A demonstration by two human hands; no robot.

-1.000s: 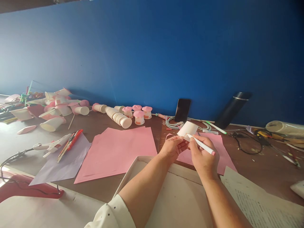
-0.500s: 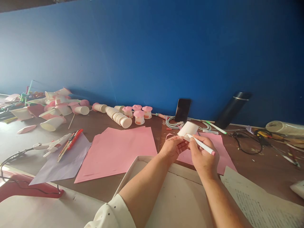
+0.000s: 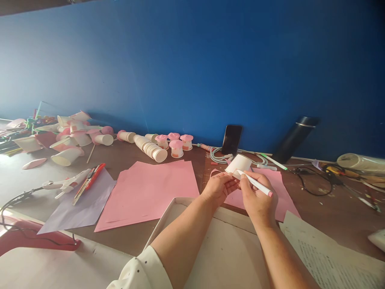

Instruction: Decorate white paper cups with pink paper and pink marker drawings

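Observation:
A white paper cup (image 3: 241, 163), bottom end up and tilted, is held at its rim by the fingers of my left hand (image 3: 219, 188). My right hand (image 3: 258, 198) grips a white marker (image 3: 257, 184) with a pink end pointing toward me. The marker's tip is at the cup's side near the rim; any mark it makes is too small to see. Pink paper (image 3: 279, 188) lies beneath and behind both hands. Left of them is a larger stack of pink paper (image 3: 150, 192). Farther back stand several small cups with pink tops (image 3: 177, 149).
A nested row of paper cups (image 3: 149, 148) lies near the wall, left of a phone (image 3: 232, 139) and a leaning black bottle (image 3: 294, 138). At left are a glue gun (image 3: 67, 182), a red box cutter (image 3: 89, 182) and piled cups. A shallow white tray (image 3: 228, 249) is under my forearms.

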